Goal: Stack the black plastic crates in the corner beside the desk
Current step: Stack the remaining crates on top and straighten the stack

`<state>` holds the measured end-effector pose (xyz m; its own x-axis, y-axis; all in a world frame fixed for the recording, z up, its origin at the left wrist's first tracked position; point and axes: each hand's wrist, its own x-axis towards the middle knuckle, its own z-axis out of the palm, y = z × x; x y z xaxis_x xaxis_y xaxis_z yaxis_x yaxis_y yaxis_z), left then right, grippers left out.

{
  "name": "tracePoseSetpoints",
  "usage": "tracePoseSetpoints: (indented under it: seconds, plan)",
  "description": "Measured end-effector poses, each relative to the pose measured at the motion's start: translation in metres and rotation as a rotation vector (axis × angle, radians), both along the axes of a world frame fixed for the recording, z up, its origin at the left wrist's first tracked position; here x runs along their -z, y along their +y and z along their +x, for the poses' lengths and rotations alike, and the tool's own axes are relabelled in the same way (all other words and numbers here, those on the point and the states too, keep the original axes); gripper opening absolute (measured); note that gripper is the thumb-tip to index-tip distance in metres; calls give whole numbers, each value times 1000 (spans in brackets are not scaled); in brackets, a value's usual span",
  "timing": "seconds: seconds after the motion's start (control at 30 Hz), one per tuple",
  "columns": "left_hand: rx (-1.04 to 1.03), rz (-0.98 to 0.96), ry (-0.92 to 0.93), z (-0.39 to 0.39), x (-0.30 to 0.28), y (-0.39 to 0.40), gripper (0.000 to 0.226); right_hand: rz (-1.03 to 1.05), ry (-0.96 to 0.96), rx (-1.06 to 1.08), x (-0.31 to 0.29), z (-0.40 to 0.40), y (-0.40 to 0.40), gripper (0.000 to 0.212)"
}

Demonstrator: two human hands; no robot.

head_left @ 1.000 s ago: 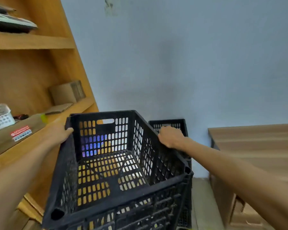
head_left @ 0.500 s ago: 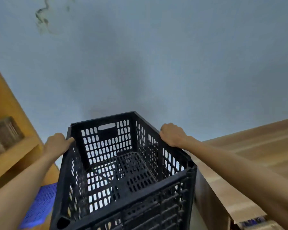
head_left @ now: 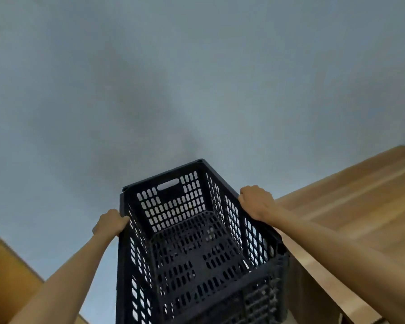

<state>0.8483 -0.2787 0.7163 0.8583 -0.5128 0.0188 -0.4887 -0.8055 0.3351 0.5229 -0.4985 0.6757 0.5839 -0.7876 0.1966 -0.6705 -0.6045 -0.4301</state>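
Soft, even light; wall [head_left: 197, 78] faintly shadowed, slight motion blur, wide-angle edges bent.

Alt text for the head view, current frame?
Two bare hands, left hand and right hand, grip opposite top rims of an empty black perforated plastic crate before a grey-blue wall; a light wooden desk sits right.

Both bare forearms reached forward and up from the lower corners. The left hand [head_left: 110, 222] was closed over the left rim of the crate [head_left: 192, 242], fingers curled inward over the edge, knuckles up. The right hand [head_left: 257, 203] gripped the right rim further forward, fist closed, its wrist bent slightly down. The arms stood well apart, one on each side.
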Motion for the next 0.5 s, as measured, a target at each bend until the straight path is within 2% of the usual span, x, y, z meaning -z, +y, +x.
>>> tracePoseSetpoints:
  seconds: [0.1, 0.3, 0.5]
  plan:
    - [74, 25, 9, 25, 19, -10, 24, 1, 29, 50, 7, 19, -2, 30]
    - [209, -39, -104, 68, 40, -8, 31, -87, 83, 99, 11, 44, 9, 35]
    - [256, -161, -19, 94, 45, -8, 42, -186, 210, 165, 5, 58, 27, 31]
